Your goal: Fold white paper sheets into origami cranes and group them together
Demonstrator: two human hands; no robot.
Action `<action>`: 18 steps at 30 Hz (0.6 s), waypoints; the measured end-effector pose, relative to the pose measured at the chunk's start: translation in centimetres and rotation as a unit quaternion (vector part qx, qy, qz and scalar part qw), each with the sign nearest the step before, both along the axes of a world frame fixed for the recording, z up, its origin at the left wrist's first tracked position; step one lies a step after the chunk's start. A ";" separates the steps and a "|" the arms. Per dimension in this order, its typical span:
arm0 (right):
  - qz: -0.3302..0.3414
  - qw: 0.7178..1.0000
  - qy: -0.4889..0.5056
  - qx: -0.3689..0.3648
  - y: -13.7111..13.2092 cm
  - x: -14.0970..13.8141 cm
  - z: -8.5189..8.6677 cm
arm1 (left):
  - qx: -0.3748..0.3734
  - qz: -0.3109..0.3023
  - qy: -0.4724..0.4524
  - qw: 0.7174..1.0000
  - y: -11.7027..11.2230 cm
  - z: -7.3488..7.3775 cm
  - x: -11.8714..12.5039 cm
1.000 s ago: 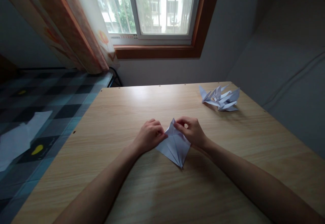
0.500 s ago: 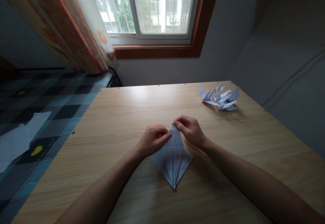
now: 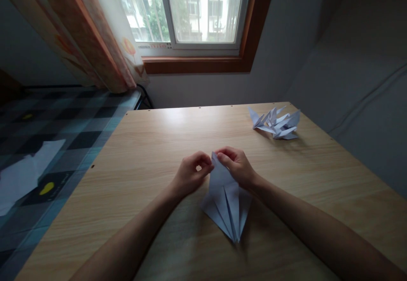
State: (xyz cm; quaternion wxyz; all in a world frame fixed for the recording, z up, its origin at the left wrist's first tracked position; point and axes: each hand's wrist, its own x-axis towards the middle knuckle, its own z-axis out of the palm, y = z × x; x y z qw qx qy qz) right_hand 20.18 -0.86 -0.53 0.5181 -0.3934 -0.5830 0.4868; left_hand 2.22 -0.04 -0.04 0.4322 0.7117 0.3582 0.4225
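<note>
A white sheet of folded paper (image 3: 224, 200), diamond-like with creases fanning to its lower point, is tilted over the wooden table. Near its top point, my right hand (image 3: 237, 164) pinches the right edge between thumb and bent fingers. My left hand (image 3: 194, 170) has thumb and forefinger pressed together at the paper's upper left edge, its other fingers curled. The paper's right corner is partly hidden behind my right hand and wrist.
Several folded paper cranes (image 3: 276, 123) cluster at the table's (image 3: 152, 145) far right. To the left, white paper sheets (image 3: 22, 177) lie on a checked bed cover (image 3: 79, 139). A window (image 3: 203, 9) and a curtain (image 3: 104, 39) are beyond the table.
The paper has turned, its lower point swinging right and its top point slightly left. A flap now stands up, opening the layers. Both hands have shifted only slightly.
</note>
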 end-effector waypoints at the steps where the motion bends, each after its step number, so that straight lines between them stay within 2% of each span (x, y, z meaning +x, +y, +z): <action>1: 0.005 1.000 0.000 -0.009 0.0 0.1 -0.1 | 0.018 0.004 0.007 1.000 0.1 0.0 -0.1; 6: 0.000 0.999 -0.020 -0.035 0.2 0.4 -0.7 | 0.069 0.008 -0.002 0.998 0.4 0.4 -0.3; 18: 0.005 0.998 -0.060 -0.028 0.2 0.5 -0.7 | -0.001 0.001 -0.040 0.999 0.4 0.2 -0.4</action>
